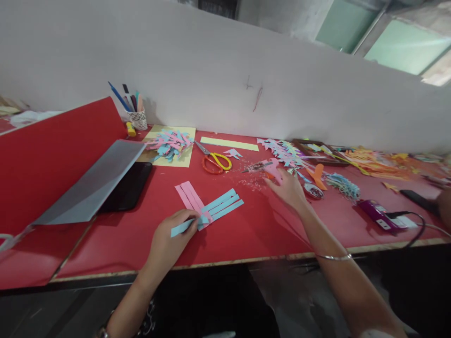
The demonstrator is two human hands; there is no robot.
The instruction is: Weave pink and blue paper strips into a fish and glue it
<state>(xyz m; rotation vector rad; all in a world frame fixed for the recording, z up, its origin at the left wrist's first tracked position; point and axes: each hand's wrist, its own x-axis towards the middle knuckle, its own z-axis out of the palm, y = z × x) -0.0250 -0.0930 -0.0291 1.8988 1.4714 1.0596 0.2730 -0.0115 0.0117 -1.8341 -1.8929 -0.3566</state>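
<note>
Pinched in my left hand (176,234) are joined paper strips: a pink slit piece (190,195) points up and left, and a light blue slit piece (223,204) points right. They cross near my fingertips, just above the red table (225,246). My right hand (291,190) reaches out with fingers apart, right beside a pink glue gun (275,168); whether the fingertips touch its handle I cannot tell. Behind the strips lie scissors (216,162) with one red and one yellow handle loop. Small scraps (255,183) are scattered left of my right hand.
A heap of pink and blue cuttings (172,143) lies on a yellow sheet (181,162). At left are a black tablet (130,192), a red folder (70,141) and a pen cup (138,119). To the right sit a purple power strip (377,216) with cables and another person's hand (444,206).
</note>
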